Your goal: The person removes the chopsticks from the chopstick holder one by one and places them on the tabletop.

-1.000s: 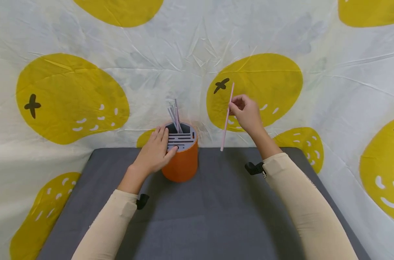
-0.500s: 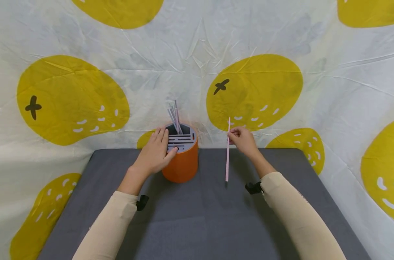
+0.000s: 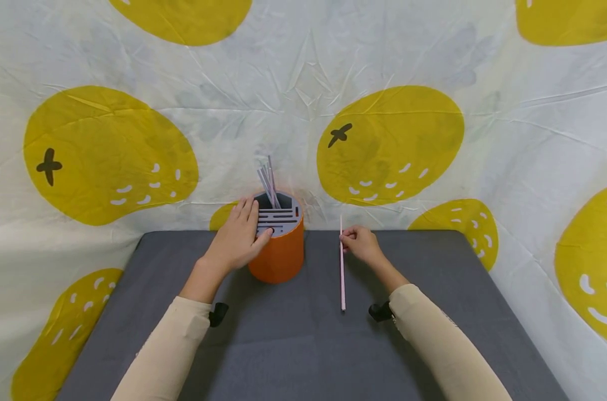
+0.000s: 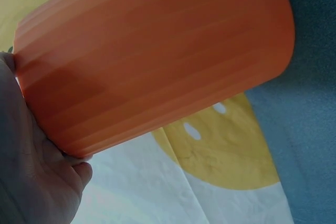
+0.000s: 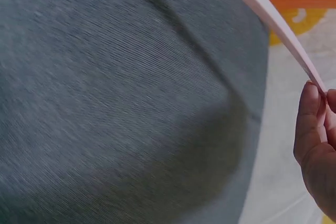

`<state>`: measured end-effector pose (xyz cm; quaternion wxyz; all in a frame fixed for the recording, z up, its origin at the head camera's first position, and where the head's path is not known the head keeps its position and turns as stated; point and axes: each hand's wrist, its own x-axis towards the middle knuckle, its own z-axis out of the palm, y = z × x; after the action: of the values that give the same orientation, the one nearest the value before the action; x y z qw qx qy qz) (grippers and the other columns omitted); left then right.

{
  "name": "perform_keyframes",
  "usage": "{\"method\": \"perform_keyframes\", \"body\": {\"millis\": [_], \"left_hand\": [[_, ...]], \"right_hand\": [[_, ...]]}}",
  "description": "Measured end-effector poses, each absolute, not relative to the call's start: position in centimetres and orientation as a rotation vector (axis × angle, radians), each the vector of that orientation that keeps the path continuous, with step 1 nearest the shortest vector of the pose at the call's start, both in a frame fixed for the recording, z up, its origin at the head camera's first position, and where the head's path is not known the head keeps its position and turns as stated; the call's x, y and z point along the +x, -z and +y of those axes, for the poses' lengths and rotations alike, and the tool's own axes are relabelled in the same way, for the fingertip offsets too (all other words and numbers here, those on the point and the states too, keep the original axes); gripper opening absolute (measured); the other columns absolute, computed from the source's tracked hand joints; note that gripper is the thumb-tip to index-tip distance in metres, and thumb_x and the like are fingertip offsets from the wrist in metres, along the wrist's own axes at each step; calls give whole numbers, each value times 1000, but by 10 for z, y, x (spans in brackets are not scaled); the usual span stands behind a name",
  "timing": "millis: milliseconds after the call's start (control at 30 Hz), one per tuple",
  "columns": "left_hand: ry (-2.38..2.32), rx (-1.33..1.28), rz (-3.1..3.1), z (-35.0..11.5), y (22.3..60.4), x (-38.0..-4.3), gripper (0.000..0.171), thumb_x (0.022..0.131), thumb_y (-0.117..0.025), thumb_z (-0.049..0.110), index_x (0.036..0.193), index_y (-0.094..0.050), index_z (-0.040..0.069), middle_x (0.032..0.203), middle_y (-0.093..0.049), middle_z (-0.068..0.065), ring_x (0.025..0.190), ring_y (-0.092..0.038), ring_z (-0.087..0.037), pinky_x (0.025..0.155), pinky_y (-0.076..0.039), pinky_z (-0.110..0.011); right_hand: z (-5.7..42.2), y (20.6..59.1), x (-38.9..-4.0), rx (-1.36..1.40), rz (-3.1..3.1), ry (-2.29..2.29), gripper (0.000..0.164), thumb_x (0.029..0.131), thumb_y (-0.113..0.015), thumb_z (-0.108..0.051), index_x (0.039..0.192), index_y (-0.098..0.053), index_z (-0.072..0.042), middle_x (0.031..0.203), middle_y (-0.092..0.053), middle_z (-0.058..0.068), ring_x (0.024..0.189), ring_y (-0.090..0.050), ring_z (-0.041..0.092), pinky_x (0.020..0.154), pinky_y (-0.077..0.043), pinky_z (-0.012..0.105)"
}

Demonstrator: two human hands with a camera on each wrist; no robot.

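Note:
My right hand (image 3: 362, 244) pinches a long pink straw (image 3: 342, 278) near its far end, between thumb and fingertips. The straw's near end points toward me, low over the dark table, and its shadow shows on the cloth in the right wrist view. To the left stands an orange cylindrical knife block (image 3: 278, 262) with a grey slotted top. My left hand (image 3: 235, 236) rests on the left part of that top, fingers straight and thumb spread at the front rim. Several thin pale straws (image 3: 267, 181) stand leaning in the block's open rear compartment.
The dark grey table (image 3: 283, 356) ends at a back edge just behind the knife block. Beyond it hangs a white cloth (image 3: 263, 67) printed with large yellow fruit shapes, also along both sides.
My right hand has come down and slightly left with the straw, from up in front of the cloth to low over the table. My left hand has stayed on the knife block.

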<state>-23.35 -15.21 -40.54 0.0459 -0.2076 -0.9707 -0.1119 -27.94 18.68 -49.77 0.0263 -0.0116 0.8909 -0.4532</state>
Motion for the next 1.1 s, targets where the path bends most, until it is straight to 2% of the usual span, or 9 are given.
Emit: {"method": "perform_keyframes", "body": {"millis": [133,400,667,1100], "left_hand": [[336,-635,-2960,-152,406,-233,82,108,-32,53,163,-15,-6,172,-11,-23,161,-9,-39,131,-9,-50],[339,-635,-2958,-152,407,-233,82,108,-32,53,163,-14,-5,172,-10,-22,161,-8,-39,131,-9,-50],[347,-631,-2966,-152,406,-233,82,108,-32,53,163,-13,-4,173,-8,-21,161,-7,-38,131,-8,-50],[345,-630,-2961,-153,407,-233,81,108,-31,52,163,-14,-4,172,-9,-22,161,-7,-39,131,-9,-51]], "right_hand": [[181,509,-275,24,2705,1411,18,99,-69,-15,101,-72,3,79,-74,9,70,-76,26,59,-54,19],[170,522,-267,157,2551,1510,14,96,-71,-8,101,-69,5,75,-69,8,56,-66,10,59,-62,29],[163,525,-260,289,2385,1626,13,95,-70,-1,102,-69,11,71,-66,8,55,-64,9,58,-62,27],[157,531,-260,270,2459,1546,10,90,-76,-1,93,-73,8,69,-69,7,52,-63,8,52,-59,24]]}}
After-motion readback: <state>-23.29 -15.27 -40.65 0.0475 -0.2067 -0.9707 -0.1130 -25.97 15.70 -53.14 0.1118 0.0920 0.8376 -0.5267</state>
